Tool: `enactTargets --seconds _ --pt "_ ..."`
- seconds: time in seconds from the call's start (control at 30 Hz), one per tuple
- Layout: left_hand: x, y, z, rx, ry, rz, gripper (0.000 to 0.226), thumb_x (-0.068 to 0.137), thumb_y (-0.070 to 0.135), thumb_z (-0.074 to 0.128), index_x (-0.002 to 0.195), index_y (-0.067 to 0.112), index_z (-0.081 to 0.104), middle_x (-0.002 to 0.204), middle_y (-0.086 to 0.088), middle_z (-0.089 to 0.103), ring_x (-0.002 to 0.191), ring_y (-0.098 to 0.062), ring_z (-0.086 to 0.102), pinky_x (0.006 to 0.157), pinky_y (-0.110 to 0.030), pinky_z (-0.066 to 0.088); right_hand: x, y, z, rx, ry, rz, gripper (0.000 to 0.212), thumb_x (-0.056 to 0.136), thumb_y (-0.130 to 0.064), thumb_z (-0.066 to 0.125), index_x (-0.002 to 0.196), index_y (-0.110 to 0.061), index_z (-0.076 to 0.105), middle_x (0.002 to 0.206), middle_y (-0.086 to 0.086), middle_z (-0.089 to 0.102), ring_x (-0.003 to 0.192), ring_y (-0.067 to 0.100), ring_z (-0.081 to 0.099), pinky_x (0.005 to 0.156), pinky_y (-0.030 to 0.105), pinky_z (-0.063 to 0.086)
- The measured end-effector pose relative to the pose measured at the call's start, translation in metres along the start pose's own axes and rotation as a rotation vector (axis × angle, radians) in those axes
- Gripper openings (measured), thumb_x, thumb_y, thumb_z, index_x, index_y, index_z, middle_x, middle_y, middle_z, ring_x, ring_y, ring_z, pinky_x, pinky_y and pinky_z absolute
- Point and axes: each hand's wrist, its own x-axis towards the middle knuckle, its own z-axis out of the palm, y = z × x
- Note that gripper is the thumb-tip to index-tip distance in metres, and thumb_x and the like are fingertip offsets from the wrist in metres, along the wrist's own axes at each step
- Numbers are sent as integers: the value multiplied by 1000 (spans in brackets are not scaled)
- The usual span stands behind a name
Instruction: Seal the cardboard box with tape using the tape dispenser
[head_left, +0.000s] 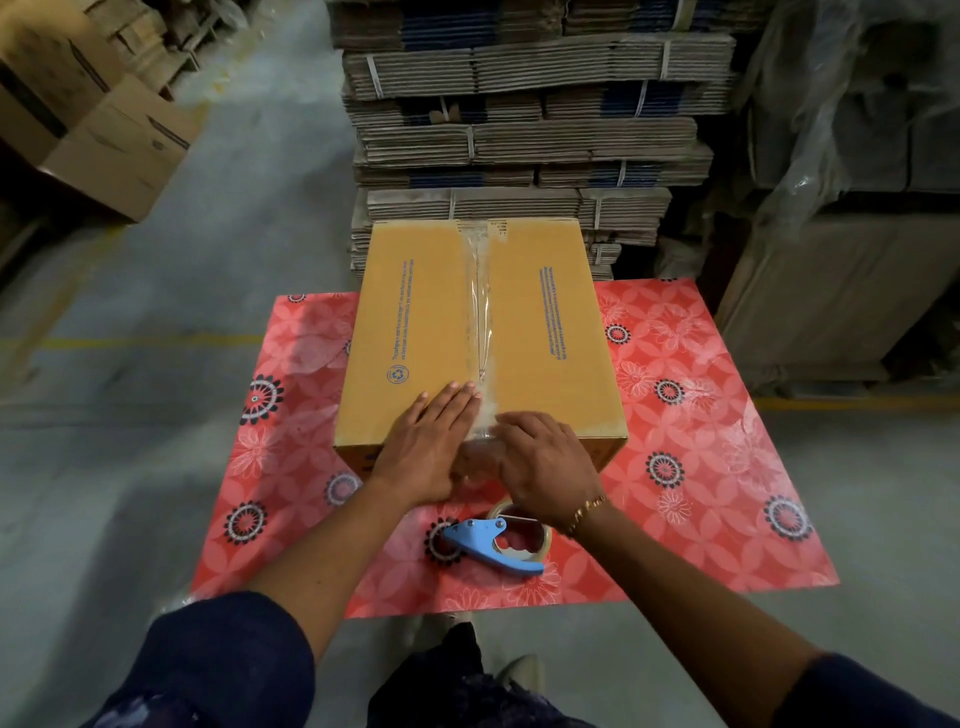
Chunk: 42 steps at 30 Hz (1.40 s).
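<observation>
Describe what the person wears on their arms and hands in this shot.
Both forearms are bare below dark navy sleeves pushed up near the elbows; the left sleeve shows a faint lighter pattern at its lower edge. The right wrist carries a thin gold chain bracelet. The left hand and right hand have no gloves, and no rings are visible.

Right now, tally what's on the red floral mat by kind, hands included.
Cardboard box: 1
Tape dispenser: 1
Hands: 2, left hand and right hand, both flat on the clear tape strip at the box's near edge
Total: 4
</observation>
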Motion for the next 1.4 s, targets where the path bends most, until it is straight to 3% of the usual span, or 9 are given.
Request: enactTargets --seconds 0.17,0.3,0.4,0.57,0.87,1.0,1.1,1.2,1.4 --pt "0 -2 -1 -68 -3 8 112 79 80 47 162 20 0 172 2 -3 158 -16 -5 128 -46 7 -49 16 1 408 283 358 25 84 -29 55 104 -19 67 100 -1 63 95 21 58 78 42 52" --pt "-10 -17 -7 -315 238 -94 91 87 73 47 157 17 29 167 -2 26 155 -22 20 124 -48 23 -39 50 -12 515 418 641 40 87 -41 53 118 -17 60 114 1 55 103 25 56 86 51 51" --pt "-23 -47 -1 -454 486 -445 74 93 60 46 149 12 42 158 -14 41 146 -33 37 117 -52 35 -20 74 -19 459 338 716 55 86 -43 54 131 -13 52 132 11 53 122 30 48 102 50 43" --pt "-31 -82 16 -976 218 -890 92 88 72 52 157 17 26 161 -15 38 144 -37 41 114 -51 37 14 96 -15 784 27 974 63 92 -43 61 144 -16 39 144 11 52 119 30 57 102 50 47" --pt "-48 -124 25 -1196 253 -887 85 77 76 59 144 26 45 138 -4 63 126 -30 60 104 -46 48 36 68 14 743 -8 940 69 83 -58 62 139 -25 40 133 6 59 116 31 61 98 52 50" --pt "-49 -130 22 -1163 265 -879 55 93 47 65 137 17 50 125 -5 65 121 -31 62 90 -36 45 43 65 15 805 22 943 77 75 -65 62 139 -27 44 133 -3 59 118 26 60 101 50 48" --pt "-49 -124 20 -809 344 -811 72 93 52 58 148 8 40 148 -23 49 136 -41 47 108 -51 41 23 60 7 910 130 1011 69 91 -61 52 146 -22 39 133 -6 48 127 23 50 107 46 41" --pt "-44 -106 15 -460 498 -574 66 92 46 55 144 5 46 150 -23 46 141 -43 38 115 -56 31 -15 48 12 877 221 1120 69 83 -73 43 125 -20 54 120 7 66 102 28 66 88 49 54" --pt "-1 -60 4 -347 347 -176 53 91 47 56 134 16 59 151 -10 50 145 -34 38 117 -53 28 -75 16 43 622 -431 1198 65 79 -78 47 108 -20 51 83 14 74 60 30 70 48 32 49"
